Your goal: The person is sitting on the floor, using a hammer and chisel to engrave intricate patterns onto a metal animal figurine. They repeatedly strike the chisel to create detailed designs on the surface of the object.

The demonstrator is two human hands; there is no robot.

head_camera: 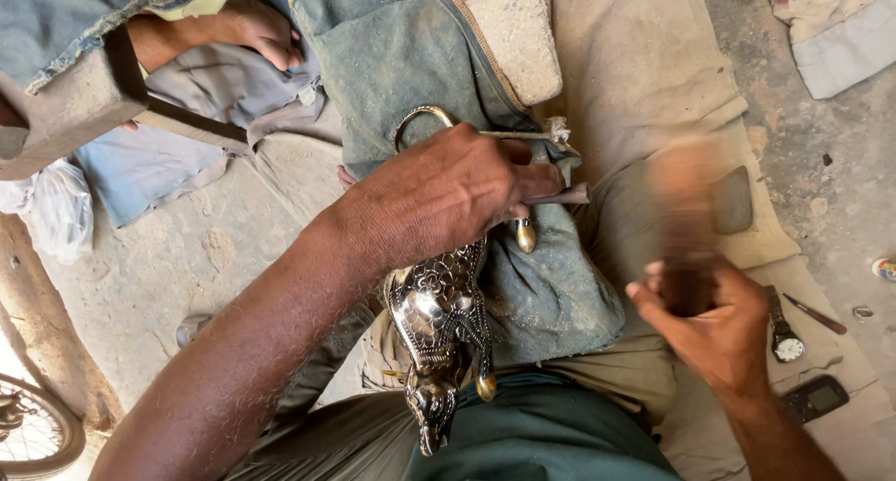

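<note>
A shiny engraved metal animal figure [439,322] lies across my lap on a grey-green cloth pad [411,61]. My left hand [439,196] rests on the figure's upper part and grips a thin dark metal chisel [560,197] that points to the right. My right hand [714,327] is raised to the right of the figure and is closed around the handle of a wooden mallet [686,210], which is blurred with motion. The figure's curved metal loop [417,119] shows above my left hand.
A wristwatch [784,336], a small dark phone [814,397] and a thin tool [814,313] lie on the ground at the right. A stone block [518,33] sits at the top. Another person's hand [266,33] is at the top left. A bicycle wheel [37,425] is at bottom left.
</note>
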